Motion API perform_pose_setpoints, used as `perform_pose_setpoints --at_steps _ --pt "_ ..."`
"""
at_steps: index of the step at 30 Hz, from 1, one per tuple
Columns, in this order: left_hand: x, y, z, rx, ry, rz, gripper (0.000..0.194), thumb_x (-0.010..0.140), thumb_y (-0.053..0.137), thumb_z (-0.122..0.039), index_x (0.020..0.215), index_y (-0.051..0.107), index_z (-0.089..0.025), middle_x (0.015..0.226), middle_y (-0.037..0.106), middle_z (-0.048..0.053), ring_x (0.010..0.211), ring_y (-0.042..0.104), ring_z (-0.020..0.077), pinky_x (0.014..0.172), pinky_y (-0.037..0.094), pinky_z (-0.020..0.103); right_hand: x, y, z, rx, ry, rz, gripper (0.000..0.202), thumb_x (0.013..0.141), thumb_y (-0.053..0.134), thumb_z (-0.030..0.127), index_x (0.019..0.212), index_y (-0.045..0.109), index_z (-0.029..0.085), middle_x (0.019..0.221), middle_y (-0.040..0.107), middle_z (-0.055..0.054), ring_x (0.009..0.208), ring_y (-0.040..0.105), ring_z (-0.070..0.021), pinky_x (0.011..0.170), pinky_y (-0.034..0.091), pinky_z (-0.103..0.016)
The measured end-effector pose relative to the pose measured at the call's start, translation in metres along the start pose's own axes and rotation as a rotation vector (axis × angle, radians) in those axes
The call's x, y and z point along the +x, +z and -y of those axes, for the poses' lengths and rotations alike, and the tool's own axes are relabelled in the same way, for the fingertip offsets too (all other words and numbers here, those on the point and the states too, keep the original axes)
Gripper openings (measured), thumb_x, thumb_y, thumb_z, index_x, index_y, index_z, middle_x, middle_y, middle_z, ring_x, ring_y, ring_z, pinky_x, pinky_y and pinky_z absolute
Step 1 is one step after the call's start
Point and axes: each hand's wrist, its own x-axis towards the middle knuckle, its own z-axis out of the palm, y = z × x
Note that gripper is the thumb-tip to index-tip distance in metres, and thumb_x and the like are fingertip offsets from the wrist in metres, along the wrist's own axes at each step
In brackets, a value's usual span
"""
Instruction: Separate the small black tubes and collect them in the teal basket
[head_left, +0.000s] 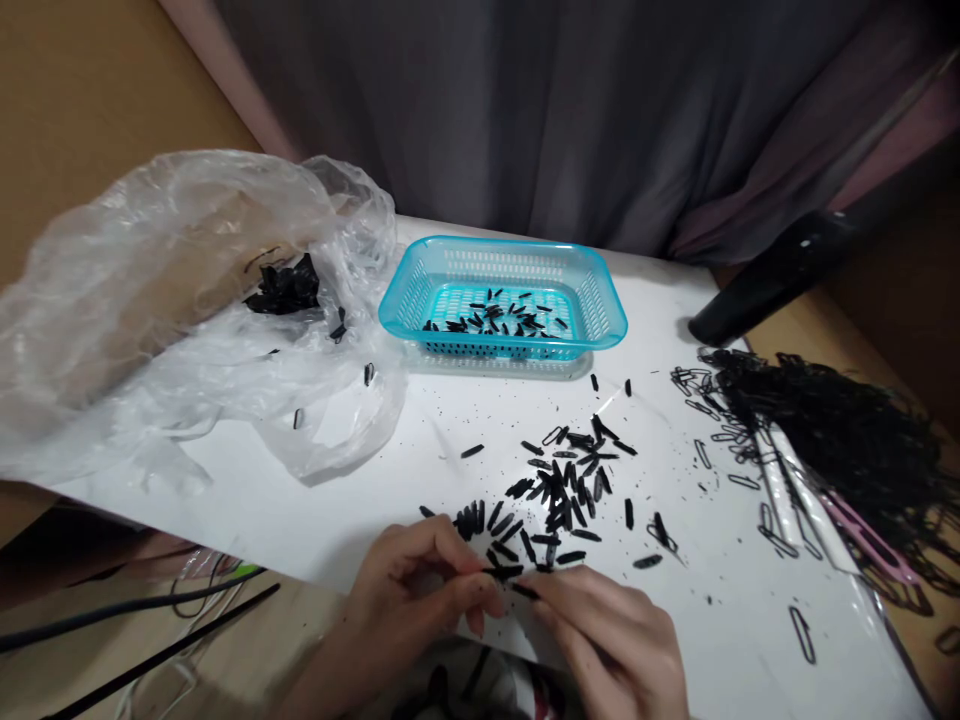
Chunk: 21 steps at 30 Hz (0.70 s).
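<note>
At the near edge of the white table, my left hand and my right hand meet, both pinching one small black elongated piece between their fingertips. Just beyond the fingers lies a scattered pile of similar black pieces. Farther back stands a turquoise plastic basket with several black pieces in its bottom.
A crumpled clear plastic bag holding a black clump covers the left of the table. A tangled heap of thin black loops lies at the right, with loose loops beside it. A black cylinder leans at the back right. Black cables run below left.
</note>
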Motion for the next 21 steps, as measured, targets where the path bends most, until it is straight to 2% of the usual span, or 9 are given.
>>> perform_pose_setpoints --at_steps 3,9,14,17,21 --pt "0.0 0.002 -0.002 -0.04 -0.02 0.012 0.022 0.085 0.073 -0.029 0.069 0.061 -0.018 0.063 0.075 0.003 0.051 0.067 0.0126 0.048 0.052 0.019 0.0 0.0 0.0 0.02 0.003 -0.001 0.024 0.088 0.055 0.005 0.097 0.074 0.018 0.077 0.074 -0.002 0.057 0.068 -0.0134 0.047 0.054 -0.022" --pt "-0.003 0.006 -0.005 0.035 0.001 -0.017 0.022 0.084 0.072 -0.029 0.068 0.062 -0.018 0.06 0.074 0.003 0.051 0.067 0.0136 0.049 0.053 0.02 -0.004 0.0 -0.002 0.062 0.049 0.031 0.027 0.089 0.055 0.006 0.103 0.073 0.022 0.082 0.074 -0.002 0.062 0.07 -0.013 0.051 0.056 -0.021" --pt "-0.002 0.007 -0.007 0.089 0.014 -0.021 0.02 0.085 0.071 -0.027 0.069 0.063 -0.018 0.06 0.074 0.004 0.052 0.067 0.0143 0.049 0.053 0.021 -0.008 0.003 -0.004 0.027 0.063 -0.029 0.024 0.091 0.055 0.01 0.104 0.072 0.021 0.078 0.073 -0.002 0.06 0.069 -0.0142 0.05 0.055 -0.022" --pt "-0.001 0.009 -0.005 0.105 0.028 -0.033 0.02 0.086 0.07 -0.027 0.069 0.062 -0.018 0.059 0.073 0.003 0.051 0.067 0.0134 0.049 0.053 0.019 -0.009 0.005 -0.005 0.008 0.06 -0.039 0.026 0.092 0.054 0.009 0.108 0.07 0.021 0.083 0.074 -0.003 0.066 0.07 -0.014 0.053 0.056 -0.022" --pt "-0.003 0.014 -0.004 0.164 0.059 -0.027 0.02 0.085 0.071 -0.026 0.068 0.063 -0.018 0.06 0.073 0.002 0.053 0.068 0.0132 0.05 0.053 0.018 -0.008 0.008 -0.006 -0.023 0.059 -0.122 0.027 0.091 0.054 0.007 0.108 0.069 0.022 0.088 0.073 -0.002 0.071 0.071 -0.0141 0.058 0.057 -0.023"
